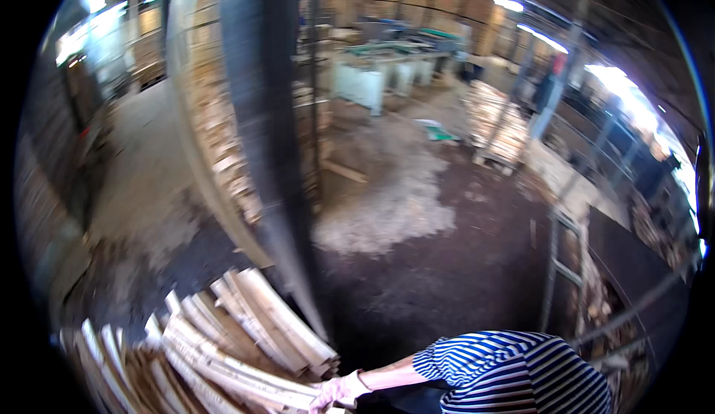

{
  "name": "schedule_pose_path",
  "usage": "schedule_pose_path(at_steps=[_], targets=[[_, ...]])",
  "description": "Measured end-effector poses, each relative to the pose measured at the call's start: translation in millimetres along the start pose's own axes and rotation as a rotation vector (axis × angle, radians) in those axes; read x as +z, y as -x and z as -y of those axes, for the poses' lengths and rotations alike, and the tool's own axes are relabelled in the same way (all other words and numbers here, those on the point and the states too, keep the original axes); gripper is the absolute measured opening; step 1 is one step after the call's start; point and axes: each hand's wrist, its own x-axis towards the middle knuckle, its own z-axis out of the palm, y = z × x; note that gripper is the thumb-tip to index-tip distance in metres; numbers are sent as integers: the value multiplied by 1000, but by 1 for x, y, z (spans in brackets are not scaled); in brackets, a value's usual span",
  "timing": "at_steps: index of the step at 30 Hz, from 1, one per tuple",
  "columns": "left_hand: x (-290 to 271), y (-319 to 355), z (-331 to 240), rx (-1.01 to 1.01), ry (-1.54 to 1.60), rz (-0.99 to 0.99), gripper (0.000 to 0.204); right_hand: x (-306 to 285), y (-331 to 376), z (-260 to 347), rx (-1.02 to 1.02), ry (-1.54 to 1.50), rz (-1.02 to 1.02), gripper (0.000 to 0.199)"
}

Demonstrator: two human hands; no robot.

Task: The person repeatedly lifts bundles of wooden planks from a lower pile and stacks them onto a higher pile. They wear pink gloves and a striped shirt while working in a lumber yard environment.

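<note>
My right hand (pixel 339 392), in a pale glove, is at the near end of a pile of wooden slats (pixel 246 365) along the lower edge. Its fingers are closed around the end of one long pale slat (pixel 287 393). The bare forearm comes out of a blue-and-white striped short sleeve (pixel 484 362) at the lower right. More thin slats (pixel 112 354), some with rough, bark-like edges, lie in the stack further left. My left hand is out of view.
A dark post (pixel 264 101) rises just beyond the pile. A metal ladder-like frame (pixel 562 257) and a dark sloping panel (pixel 629 257) stand at right. Further off are a pallet of stacked wood (pixel 495 123), a pale bench (pixel 361 82) and a green piece (pixel 438 131) on the floor.
</note>
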Motion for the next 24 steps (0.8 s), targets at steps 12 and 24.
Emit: schedule_pose_path(at_steps=[12, 24], targets=[[78, 89, -150, 316, 61, 196, 56, 22, 176, 52, -347, 504, -299, 56], [140, 174, -223, 479, 88, 364, 55, 20, 301, 48, -517, 682, -530, 59]])
